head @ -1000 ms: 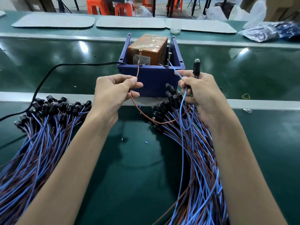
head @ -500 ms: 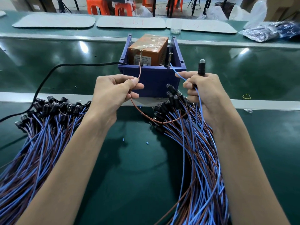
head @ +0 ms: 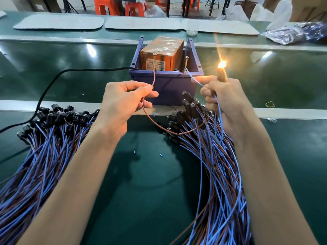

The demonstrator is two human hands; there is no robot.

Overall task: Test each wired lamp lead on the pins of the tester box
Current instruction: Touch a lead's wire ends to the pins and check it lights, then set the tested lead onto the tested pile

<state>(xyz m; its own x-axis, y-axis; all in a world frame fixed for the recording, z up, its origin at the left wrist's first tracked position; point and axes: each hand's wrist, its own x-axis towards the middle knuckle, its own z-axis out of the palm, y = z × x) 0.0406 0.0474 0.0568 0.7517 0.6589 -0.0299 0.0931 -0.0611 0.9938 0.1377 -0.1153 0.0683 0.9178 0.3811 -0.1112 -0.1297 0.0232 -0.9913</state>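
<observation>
- The glossy dark green work belt (head: 141,183) carries everything; a bare stretch lies between the two forearms, and a pale metal rail (head: 283,113) crosses it under the hands
- Blue-and-brown wired lamp leads with black holders lie in two heaps: the left heap (head: 35,156) fans out beside the left forearm, and the right heap (head: 217,165) runs under the right wrist
- The blue open-topped plastic tester box (head: 166,87), with an orange-brown block inside, stands just beyond both hands; a black cable (head: 53,82) enters its left side
- The left hand (head: 122,103) pinches a thin brown wire (head: 153,78) between thumb and forefinger, and the wire's tip reaches the foot of the left screw pin (head: 154,61)
- The right hand (head: 224,101) grips the black-holdered lamp (head: 222,68), which glows orange above the fist, and holds its thin blue wire (head: 194,78) to the foot of the right screw pin (head: 186,65)
</observation>
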